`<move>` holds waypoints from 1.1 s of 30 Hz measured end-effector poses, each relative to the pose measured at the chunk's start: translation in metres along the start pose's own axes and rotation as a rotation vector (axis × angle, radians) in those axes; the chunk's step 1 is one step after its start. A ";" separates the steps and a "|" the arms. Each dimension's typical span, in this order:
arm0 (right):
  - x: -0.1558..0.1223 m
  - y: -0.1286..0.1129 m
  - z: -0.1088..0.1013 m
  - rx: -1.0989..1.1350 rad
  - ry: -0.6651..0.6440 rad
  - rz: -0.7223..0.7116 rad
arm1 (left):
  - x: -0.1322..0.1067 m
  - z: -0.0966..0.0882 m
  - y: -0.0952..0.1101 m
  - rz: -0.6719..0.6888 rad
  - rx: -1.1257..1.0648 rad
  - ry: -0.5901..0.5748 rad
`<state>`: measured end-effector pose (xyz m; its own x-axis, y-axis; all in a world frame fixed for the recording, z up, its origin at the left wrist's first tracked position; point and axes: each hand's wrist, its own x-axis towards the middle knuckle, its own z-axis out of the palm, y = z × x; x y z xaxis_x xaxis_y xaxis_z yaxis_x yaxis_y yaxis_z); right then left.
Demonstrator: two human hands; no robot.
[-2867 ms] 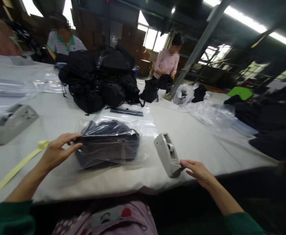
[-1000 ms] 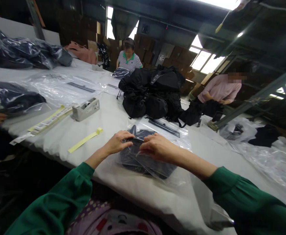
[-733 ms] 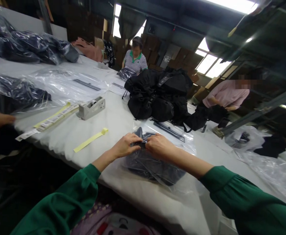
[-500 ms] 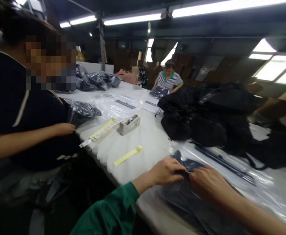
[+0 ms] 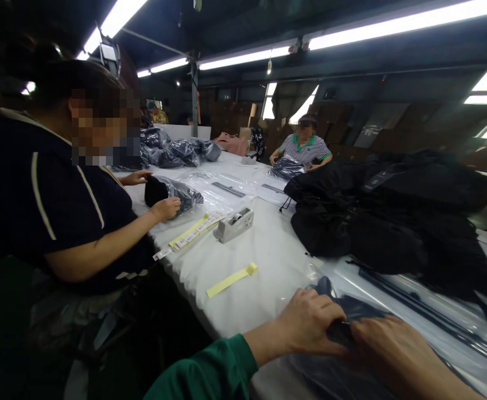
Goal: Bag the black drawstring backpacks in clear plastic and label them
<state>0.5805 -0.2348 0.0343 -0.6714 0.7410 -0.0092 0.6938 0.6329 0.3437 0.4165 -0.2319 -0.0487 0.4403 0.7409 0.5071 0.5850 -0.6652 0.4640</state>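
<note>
A bagged dark garment (image 5: 352,325) is pressed onto the white surface (image 5: 264,250) by both hands, left hand (image 5: 310,328) and right hand (image 5: 387,350) touching.

One head-worn camera faces leftward along the table (image 5: 264,244), close over the left hand (image 5: 310,328) and, apparently cropped, right hand (image 5: 397,355)

Tape dispenser (image 5: 234,224) on table (image 5: 268,250) — garment pile (image 5: 393,216) right, paper strip (image 5: 230,279) nearer.

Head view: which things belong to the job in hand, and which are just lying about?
In hand: bagged dark item, under left hand and right hand.
Lying about: tape dispenser, yellow strip, label strips, pile of black bags.
</note>
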 end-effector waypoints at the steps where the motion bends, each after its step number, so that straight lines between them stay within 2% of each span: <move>1: 0.000 -0.001 -0.002 -0.014 -0.054 -0.009 | 0.001 0.002 0.002 -0.017 0.047 -0.008; 3: 0.000 -0.001 -0.004 -0.036 -0.127 -0.022 | 0.004 0.004 0.003 -0.028 0.105 -0.019; 6: 0.001 0.001 -0.004 -0.031 -0.112 -0.033 | 0.004 0.005 0.003 -0.041 0.108 -0.016; 9: -0.003 0.002 -0.005 -0.010 -0.100 -0.037 | 0.000 0.002 0.009 -0.088 0.041 -0.004; 12: -0.009 -0.003 -0.013 0.025 -0.161 -0.019 | -0.006 0.000 0.014 -0.123 -0.063 -0.006; 17: -0.009 -0.006 -0.021 0.086 -0.247 0.075 | -0.007 0.007 0.010 -0.137 -0.197 -0.015; 19: -0.006 0.004 -0.023 0.093 -0.241 0.116 | -0.007 0.007 0.012 -0.134 -0.212 -0.024; 23: -0.010 0.039 -0.032 0.141 -0.200 0.203 | -0.009 -0.001 0.018 -0.134 -0.194 -0.026; 25: -0.022 0.051 -0.034 0.162 -0.122 0.286 | -0.008 -0.003 0.019 -0.128 -0.187 -0.022; 27: -0.038 0.047 -0.027 0.220 0.010 0.272 | -0.005 -0.003 0.017 -0.108 -0.182 -0.031; 29: -0.054 0.030 -0.010 0.296 0.107 0.134 | 0.000 -0.002 0.014 -0.077 -0.167 -0.047; 31: -0.065 0.011 0.010 0.314 0.109 0.043 | 0.002 -0.001 0.010 -0.046 -0.143 -0.059; 33: -0.069 -0.001 0.026 0.331 0.078 0.071 | -0.005 -0.003 0.007 -0.014 -0.088 -0.057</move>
<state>0.6335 -0.2808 0.0104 -0.6278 0.7743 0.0795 0.7775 0.6286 0.0174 0.4168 -0.2403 -0.0458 0.4720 0.7527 0.4590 0.5304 -0.6583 0.5341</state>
